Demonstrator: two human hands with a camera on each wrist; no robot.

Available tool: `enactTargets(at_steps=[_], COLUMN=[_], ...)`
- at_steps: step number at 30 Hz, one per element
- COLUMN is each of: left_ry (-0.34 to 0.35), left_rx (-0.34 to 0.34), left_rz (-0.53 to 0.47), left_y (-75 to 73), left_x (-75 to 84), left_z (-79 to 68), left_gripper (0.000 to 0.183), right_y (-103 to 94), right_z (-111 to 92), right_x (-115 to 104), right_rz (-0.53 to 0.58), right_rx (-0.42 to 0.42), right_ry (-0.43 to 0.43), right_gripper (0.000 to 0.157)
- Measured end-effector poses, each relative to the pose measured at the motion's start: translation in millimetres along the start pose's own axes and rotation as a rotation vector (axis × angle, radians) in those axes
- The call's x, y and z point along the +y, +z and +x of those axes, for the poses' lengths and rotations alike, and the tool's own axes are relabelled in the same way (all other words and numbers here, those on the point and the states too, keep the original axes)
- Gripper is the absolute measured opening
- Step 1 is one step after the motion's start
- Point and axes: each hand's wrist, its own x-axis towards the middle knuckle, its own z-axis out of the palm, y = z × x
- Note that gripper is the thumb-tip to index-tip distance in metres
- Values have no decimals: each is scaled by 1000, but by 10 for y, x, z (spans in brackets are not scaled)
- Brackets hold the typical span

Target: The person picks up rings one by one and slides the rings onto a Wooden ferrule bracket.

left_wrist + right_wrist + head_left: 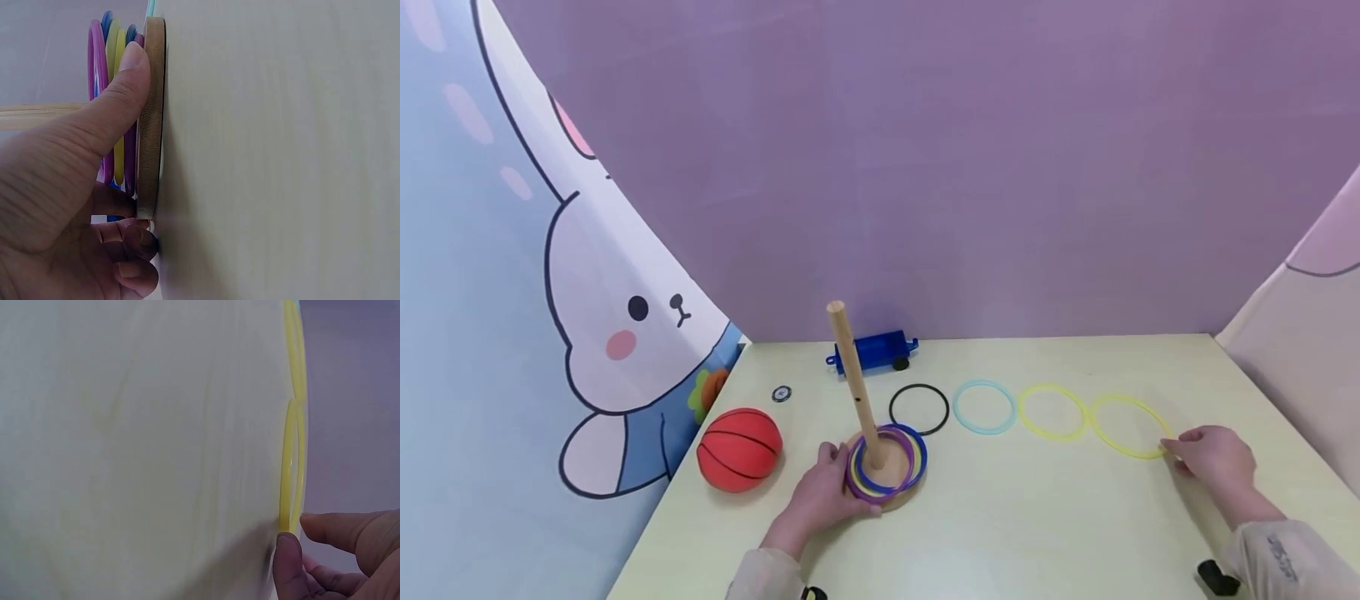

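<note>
My left hand (pixel 823 497) grips the round wooden base (pixel 150 125) of a ring-toss stand, its thumb along the near edge and its other fingers at the far side. The wooden peg (pixel 853 375) rises from the base and leans a little left in the head view. Several purple, blue and yellow rings (pixel 120 156) lie stacked around the peg's foot. Far to the right, my right hand (pixel 1213 458) pinches the right edge of a yellow ring (pixel 1138 456) between thumb and fingertips. This ring lies close over the table.
Left of that ring, a second yellow ring (pixel 1060 437), a light blue ring (pixel 988 432) and a black ring (pixel 917 386) lie in a row. A red basketball (pixel 740 450), a small dark disc (pixel 782 393) and a blue wheeled toy (pixel 880 352) are around the stand.
</note>
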Motion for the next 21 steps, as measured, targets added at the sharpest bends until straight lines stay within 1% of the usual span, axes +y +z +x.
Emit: enactTargets(at_steps=[3,5,10,17,21], left_ry=[2,1,7,-8,-9], left_rx=[-13,-16,-10,-14,-9], left_rz=[-8,-12,-17,-25,-24], left_y=[28,43,40,10,-2], left_x=[1,5,15,31,33], left_z=[0,-2,-3,-7,-16], left_gripper=[125,125,123,123,123], right_y=[-13,-19,-44,-52,-34], right_z=[-14,-22,-28,-68,-108], right_x=[34,46,20,-20,-39], right_rz=[-40,-46,-61,-98,-121], right_rx=[-32,-49,-64,-111,-138], right_ry=[-3,0,-2,4,-21], right_gripper=[36,32,22,22,25])
